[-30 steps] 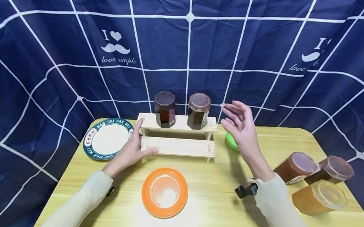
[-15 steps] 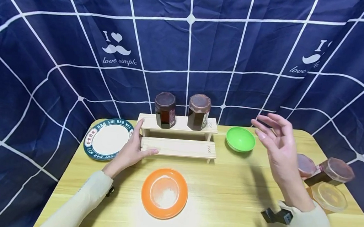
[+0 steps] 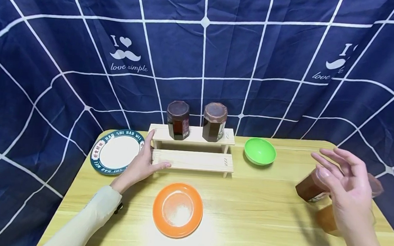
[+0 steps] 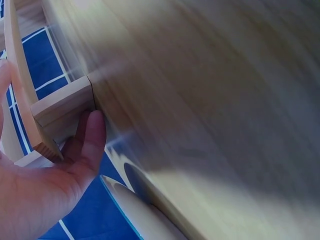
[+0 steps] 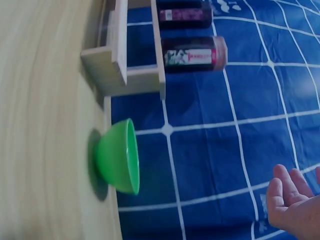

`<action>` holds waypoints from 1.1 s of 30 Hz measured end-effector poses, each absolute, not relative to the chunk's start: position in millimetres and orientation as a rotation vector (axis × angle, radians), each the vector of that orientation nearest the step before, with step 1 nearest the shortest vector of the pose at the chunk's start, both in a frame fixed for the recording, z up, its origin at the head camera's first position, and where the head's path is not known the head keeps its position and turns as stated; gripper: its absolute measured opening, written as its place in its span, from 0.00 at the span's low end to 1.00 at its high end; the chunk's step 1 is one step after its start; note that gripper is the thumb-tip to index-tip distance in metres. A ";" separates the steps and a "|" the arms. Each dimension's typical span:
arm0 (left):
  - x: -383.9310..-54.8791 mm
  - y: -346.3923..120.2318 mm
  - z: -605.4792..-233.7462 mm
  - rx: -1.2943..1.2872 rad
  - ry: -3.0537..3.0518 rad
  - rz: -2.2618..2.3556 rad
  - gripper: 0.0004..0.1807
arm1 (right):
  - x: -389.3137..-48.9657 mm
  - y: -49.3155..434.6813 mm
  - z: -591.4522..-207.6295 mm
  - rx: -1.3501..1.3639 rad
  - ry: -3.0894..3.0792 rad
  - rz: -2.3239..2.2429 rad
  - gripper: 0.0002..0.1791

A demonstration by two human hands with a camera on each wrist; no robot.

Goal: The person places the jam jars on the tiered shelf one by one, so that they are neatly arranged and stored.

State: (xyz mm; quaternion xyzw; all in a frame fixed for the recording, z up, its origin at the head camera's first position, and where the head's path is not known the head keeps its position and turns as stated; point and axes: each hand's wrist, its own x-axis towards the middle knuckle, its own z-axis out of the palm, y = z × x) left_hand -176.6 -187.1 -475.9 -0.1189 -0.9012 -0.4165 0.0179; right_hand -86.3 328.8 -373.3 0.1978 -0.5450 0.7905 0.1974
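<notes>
A two-step wooden rack [image 3: 194,160] stands at the back of the table. My left hand [image 3: 139,166] holds its left end, thumb over the lower step and fingers round the side; the left wrist view shows the fingers [image 4: 94,132] against the end support. Two dark jars [image 3: 178,122] with labels sit upright on the upper step. My right hand [image 3: 354,199] hovers over the jars at the right, empty, fingers loosely bent. Beneath it show a reddish-brown jar [image 3: 307,189] and an amber jar [image 3: 326,220]; a darker jar [image 3: 376,186] is mostly hidden behind it.
A green bowl [image 3: 260,152] stands right of the rack. An orange plate [image 3: 195,211] lies in front of it. To the left lies a white plate [image 3: 116,151] with a dark green rim. A blue gridded curtain [image 3: 174,51] hangs behind the table.
My right hand has moved right and toward me, from beside the rack, past the green bowl, to above the jars. The left hand has stayed on the rack.
</notes>
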 end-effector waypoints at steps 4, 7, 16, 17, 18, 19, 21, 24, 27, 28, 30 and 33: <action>-177.1 -187.4 -476.8 -0.380 -2.808 -1.274 0.72 | -74.9 348.4 -379.6 0.555 -1.453 2.222 0.34; -178.3 -187.9 -477.9 -0.387 -2.814 -1.256 0.72 | -64.5 362.2 -382.7 0.513 -1.440 2.191 0.34; -179.9 -189.2 -479.7 -0.413 -2.814 -1.240 0.74 | -45.8 397.1 -409.0 0.734 -1.168 2.286 0.31; -180.1 -189.4 -480.3 -0.413 -2.814 -1.239 0.74 | -44.3 400.0 -412.5 0.728 -1.161 2.279 0.31; -180.3 -189.5 -480.4 -0.413 -2.813 -1.240 0.74 | -42.4 402.5 -416.1 0.695 -1.163 2.260 0.30; -180.1 -189.6 -480.3 -0.410 -2.814 -1.249 0.75 | -41.0 405.0 -419.7 0.660 -1.168 2.241 0.30; -180.0 -189.4 -480.0 -0.416 -2.810 -1.260 0.75 | -37.3 409.9 -426.4 0.566 -1.205 2.197 0.30; -179.4 -189.3 -479.4 -0.423 -2.807 -1.269 0.75 | -31.4 416.9 -434.8 0.331 -1.325 2.097 0.32; -178.5 -190.5 -479.3 -0.419 -2.809 -1.256 0.76 | -26.2 421.6 -441.1 0.106 -1.454 2.001 0.35; -178.2 -191.2 -479.1 -0.418 -2.810 -1.254 0.77 | -25.1 422.4 -442.9 0.043 -1.480 1.977 0.36; -178.1 -191.8 -478.4 -0.418 -2.815 -1.256 0.78 | -22.9 425.2 -447.7 -0.048 -1.520 1.947 0.37; -178.4 -192.4 -478.9 -0.431 -2.821 -1.255 0.78 | -20.7 433.8 -457.8 -0.039 -1.568 1.967 0.40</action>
